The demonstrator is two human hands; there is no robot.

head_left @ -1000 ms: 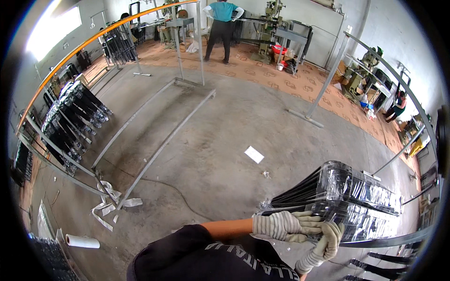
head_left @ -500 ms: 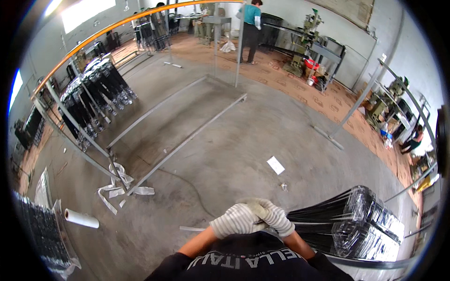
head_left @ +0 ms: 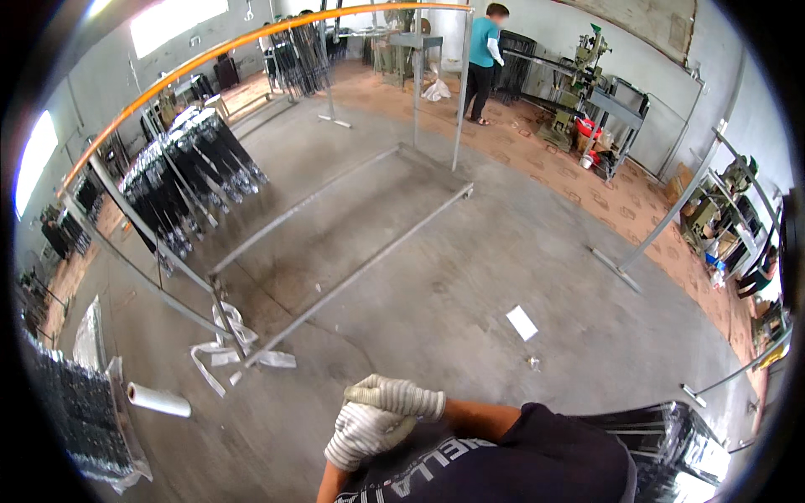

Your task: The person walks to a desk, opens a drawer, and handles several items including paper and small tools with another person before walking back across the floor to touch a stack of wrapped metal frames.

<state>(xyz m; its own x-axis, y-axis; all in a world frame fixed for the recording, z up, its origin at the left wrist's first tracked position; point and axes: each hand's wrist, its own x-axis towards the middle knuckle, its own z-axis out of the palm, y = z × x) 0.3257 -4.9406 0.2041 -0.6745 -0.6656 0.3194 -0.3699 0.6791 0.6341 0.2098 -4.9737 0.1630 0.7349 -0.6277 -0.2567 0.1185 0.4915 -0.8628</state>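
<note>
Both my hands wear white-and-grey striped knit gloves and are pressed together in front of my dark shirt. My left hand is curled closed, its fingers partly covered. Over its top, my right hand lies closed, fingers bent around the left one. Whatever may be between them is hidden. To my right, partly behind my sleeve, is a bundle of long black pieces wrapped in clear film.
A metal rack with an orange top rail stands ahead, its base bars low on the floor. White strips, a white film roll and wrapped black bundles lie left. A person stands near machines at the back.
My clasped hands have moved left, and my right forearm now crosses my body. The view has turned, so the rack sits farther right and the right-hand bundle is more covered.
</note>
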